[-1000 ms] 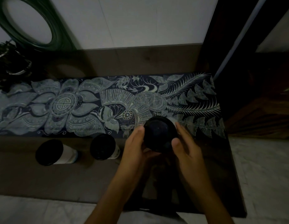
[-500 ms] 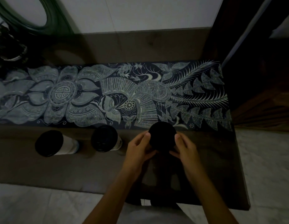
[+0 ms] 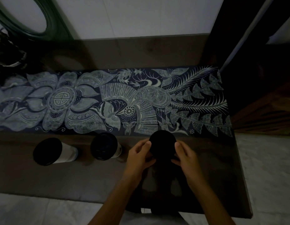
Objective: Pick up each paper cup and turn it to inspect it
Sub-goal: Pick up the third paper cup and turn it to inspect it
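Observation:
Three paper cups with black lids are on a dark table. The right cup (image 3: 162, 144) shows only its black lid from above. My left hand (image 3: 138, 157) grips its left side and my right hand (image 3: 186, 158) grips its right side, fingers curled round the body under the lid. Whether that cup stands on the table or is held just above it, I cannot tell. The middle cup (image 3: 104, 146) and the left cup (image 3: 48, 151) stand upright and untouched to the left, their white sides showing.
A dark blue patterned runner (image 3: 108, 101) lies along the table behind the cups. The table's front edge (image 3: 60, 194) and right edge (image 3: 241, 176) border a pale tiled floor. A round green-framed mirror (image 3: 48, 26) leans on the wall at back left.
Both hands have lowered the right cup away from the camera, toward the table beside the other two cups. The view has shifted slightly.

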Tool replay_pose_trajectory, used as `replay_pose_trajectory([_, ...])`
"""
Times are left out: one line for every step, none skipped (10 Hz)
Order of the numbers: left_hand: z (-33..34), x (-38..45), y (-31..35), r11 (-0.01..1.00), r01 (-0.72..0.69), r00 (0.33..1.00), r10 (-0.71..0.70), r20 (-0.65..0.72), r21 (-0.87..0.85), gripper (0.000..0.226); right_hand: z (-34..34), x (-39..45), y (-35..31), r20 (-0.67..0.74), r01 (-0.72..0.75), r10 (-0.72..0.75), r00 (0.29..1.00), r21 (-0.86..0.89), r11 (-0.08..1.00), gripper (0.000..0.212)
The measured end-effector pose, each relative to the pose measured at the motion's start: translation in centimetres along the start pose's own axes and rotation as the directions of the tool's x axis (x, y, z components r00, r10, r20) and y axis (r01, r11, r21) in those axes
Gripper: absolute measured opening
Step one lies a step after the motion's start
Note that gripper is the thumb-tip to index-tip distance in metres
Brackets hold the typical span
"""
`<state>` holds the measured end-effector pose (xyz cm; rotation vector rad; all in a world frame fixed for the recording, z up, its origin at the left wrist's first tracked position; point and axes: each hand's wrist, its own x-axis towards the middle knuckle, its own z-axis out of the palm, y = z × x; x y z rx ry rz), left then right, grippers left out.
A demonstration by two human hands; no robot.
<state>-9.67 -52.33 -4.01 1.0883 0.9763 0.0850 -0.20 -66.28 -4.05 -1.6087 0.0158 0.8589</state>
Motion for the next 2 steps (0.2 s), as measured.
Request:
replay_pose_trajectory([-0.03, -0.29, 0.36, 0.999, 0.03, 1.0, -0.03, -0.005, -0.021, 0.019, -0.23, -0.18, -0.38, -0.022, 0.038, -0.039, 0.999, -0.047, 0.998, 0.022])
replay_pose_trajectory([-0.03, -0.46, 0.58, 0.999, 0.0, 1.0, -0.001, -0.013, -0.035, 0.019, -0.64, 0.23, -1.18, -0.058, 0.078, -0.084, 0.995, -0.102, 0.992, 0.025])
